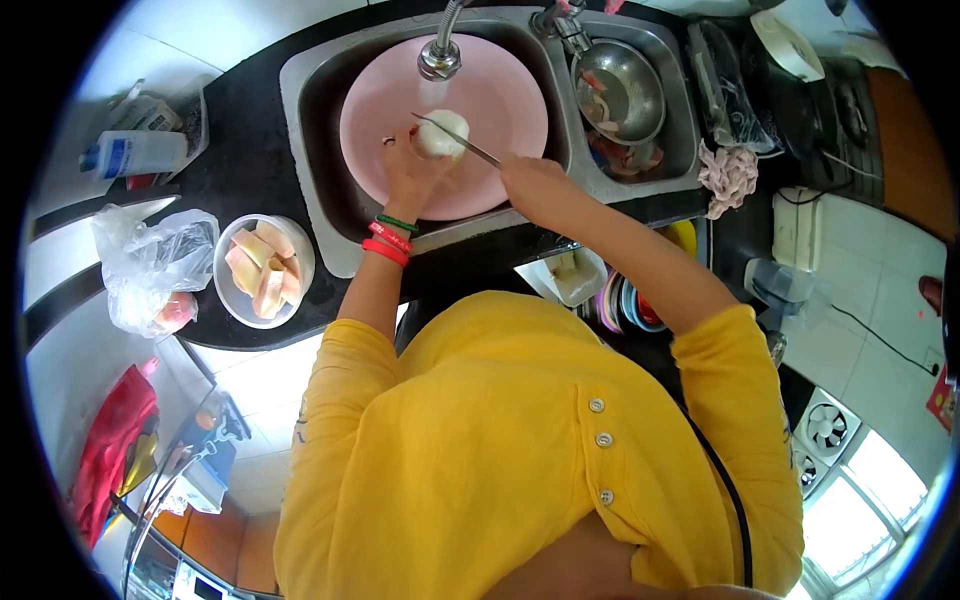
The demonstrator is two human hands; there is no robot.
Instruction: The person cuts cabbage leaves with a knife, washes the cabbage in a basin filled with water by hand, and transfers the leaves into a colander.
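Note:
Over the pink basin [495, 75] in the left sink, my left hand [413, 170] has its fingers curled round a smooth white round vegetable [442, 134], whose kind I cannot make out. A ring and green and red bands show on that hand and wrist. My right hand [535, 185] grips a knife [470, 147], its blade lying across the vegetable with the tip pointing left. The knife's handle is mostly hidden in my fist. Just above hangs the tap head [439, 58].
Left on the dark counter stands a white bowl [222, 270] of pale pinkish pieces, beside a clear plastic bag [140, 265] with something reddish inside. A metal bowl [650, 85] with peel-like scraps sits in the right sink. A crumpled cloth [728, 180] lies beyond it.

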